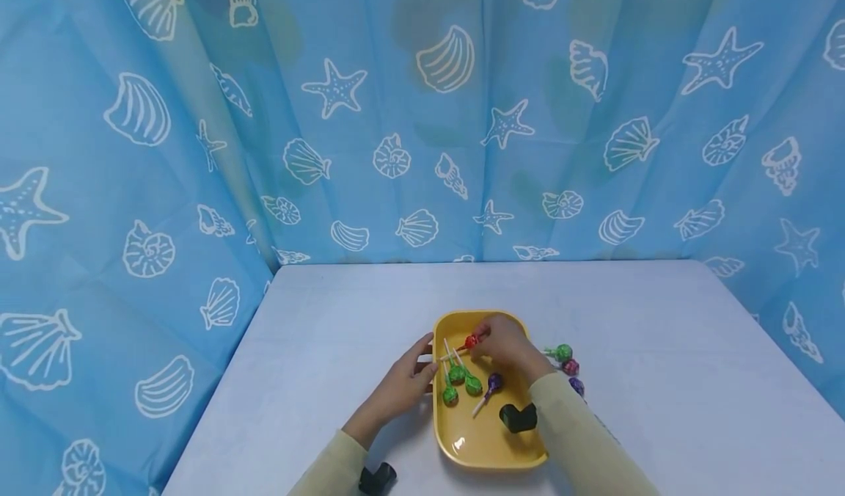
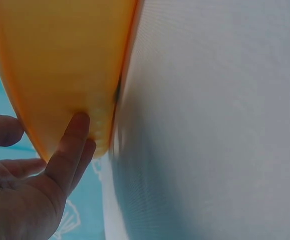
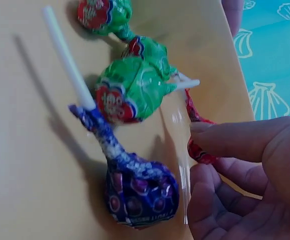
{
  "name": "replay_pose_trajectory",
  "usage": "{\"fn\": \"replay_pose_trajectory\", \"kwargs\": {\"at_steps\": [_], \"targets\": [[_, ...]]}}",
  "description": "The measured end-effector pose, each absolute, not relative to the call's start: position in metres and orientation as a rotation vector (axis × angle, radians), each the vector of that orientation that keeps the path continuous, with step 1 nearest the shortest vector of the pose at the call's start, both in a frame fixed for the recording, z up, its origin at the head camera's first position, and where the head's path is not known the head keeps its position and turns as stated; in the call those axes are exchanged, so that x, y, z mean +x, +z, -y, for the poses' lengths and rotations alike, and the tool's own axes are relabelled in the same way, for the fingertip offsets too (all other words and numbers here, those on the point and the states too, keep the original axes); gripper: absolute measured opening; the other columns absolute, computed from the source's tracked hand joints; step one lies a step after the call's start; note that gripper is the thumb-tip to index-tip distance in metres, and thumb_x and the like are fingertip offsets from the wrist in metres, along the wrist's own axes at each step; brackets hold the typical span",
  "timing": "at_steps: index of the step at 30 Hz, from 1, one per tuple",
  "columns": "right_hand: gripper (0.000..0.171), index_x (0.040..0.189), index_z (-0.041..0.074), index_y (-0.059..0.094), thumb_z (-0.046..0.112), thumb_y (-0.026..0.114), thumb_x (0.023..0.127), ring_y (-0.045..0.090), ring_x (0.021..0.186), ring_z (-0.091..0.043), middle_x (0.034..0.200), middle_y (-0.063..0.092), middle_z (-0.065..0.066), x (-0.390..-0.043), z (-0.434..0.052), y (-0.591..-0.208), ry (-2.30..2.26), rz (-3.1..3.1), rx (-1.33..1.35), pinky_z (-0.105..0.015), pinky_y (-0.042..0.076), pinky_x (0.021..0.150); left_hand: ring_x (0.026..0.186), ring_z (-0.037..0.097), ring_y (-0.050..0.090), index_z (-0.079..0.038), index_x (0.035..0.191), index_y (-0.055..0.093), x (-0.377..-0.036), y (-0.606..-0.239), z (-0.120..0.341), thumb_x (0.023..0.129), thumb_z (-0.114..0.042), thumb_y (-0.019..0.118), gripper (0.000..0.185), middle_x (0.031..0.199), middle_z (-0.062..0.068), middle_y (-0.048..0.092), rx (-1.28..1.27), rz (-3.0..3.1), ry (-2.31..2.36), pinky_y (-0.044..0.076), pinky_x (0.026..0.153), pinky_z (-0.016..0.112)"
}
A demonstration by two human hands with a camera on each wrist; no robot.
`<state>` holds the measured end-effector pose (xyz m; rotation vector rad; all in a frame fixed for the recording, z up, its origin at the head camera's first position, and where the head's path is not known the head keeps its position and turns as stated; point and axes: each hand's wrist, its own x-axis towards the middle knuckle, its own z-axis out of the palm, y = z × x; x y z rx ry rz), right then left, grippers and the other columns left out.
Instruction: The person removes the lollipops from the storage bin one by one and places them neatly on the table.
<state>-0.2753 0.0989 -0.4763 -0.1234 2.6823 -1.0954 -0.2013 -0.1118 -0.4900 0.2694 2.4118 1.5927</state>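
Observation:
A yellow tray (image 1: 488, 448) stands on the table in front of me. My right hand (image 1: 507, 343) reaches over its far right part and pinches a red lollipop (image 1: 472, 341) between thumb and fingers; in the right wrist view the wrapper of this red lollipop (image 3: 197, 150) is partly covered by the fingers. Three green lollipops (image 1: 457, 375) lie in the tray's left half, with a purple lollipop (image 1: 494, 383) to their right. At the left side of the tray, my left hand (image 1: 403, 378) touches the outer wall with extended fingers (image 2: 67, 155).
Outside the tray on the right lie a green lollipop (image 1: 563, 352), a dark pink one (image 1: 571, 367) and a purple one (image 1: 577, 386), beside my right forearm. A white cloth (image 1: 330, 312) covers the table. Behind hangs a blue curtain (image 1: 370, 210) with shells.

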Motion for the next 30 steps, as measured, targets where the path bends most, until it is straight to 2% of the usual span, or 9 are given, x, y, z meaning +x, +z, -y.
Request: {"fn": "replay_pose_trajectory", "kwargs": {"at_steps": [10,14,21,30], "targets": [[0.022,0.094,0.003,0.066,0.007,0.082,0.079,0.057,0.068,-0.024,0.087,0.061,-0.009,-0.266,-0.101,-0.461,-1.062,-2.708,-0.076,-0.030,0.055,0.058,0.130,0.037,0.055,-0.010,0.161,0.028,-0.200,-0.492,0.111,0.107,-0.016,0.050,0.058,0.149,0.018,0.045,0.261,-2.402,1.605,0.060,0.091,0.037],[0.018,0.092,0.003,0.065,0.007,0.079,0.080,0.056,0.074,-0.025,0.087,0.061,-0.009,-0.264,-0.105,-0.448,-1.009,-2.749,-0.055,-0.033,0.055,0.064,0.130,0.037,0.055,-0.008,0.161,0.027,-0.199,-0.490,0.111,0.107,-0.014,0.049,0.058,0.150,0.019,0.045,0.270,-2.386,1.627,0.060,0.092,0.038],[0.023,0.097,-0.001,0.068,0.012,0.080,0.082,0.056,0.079,-0.025,0.089,0.064,-0.010,-0.259,-0.115,-0.431,-0.958,-2.810,-0.125,-0.038,0.058,0.071,0.130,0.037,0.055,-0.009,0.161,0.028,-0.199,-0.488,0.111,0.107,-0.014,0.050,0.058,0.150,0.019,0.045,0.263,-2.381,1.629,0.060,0.092,0.038],[0.025,0.100,-0.001,0.069,0.014,0.080,0.084,0.057,0.076,-0.022,0.088,0.064,-0.008,-0.250,-0.127,-0.426,-1.022,-2.812,-0.146,-0.034,0.057,0.069,0.130,0.036,0.055,-0.010,0.161,0.028,-0.201,-0.488,0.109,0.107,-0.015,0.050,0.058,0.151,0.018,0.045,0.270,-2.374,1.627,0.060,0.092,0.038]]}}
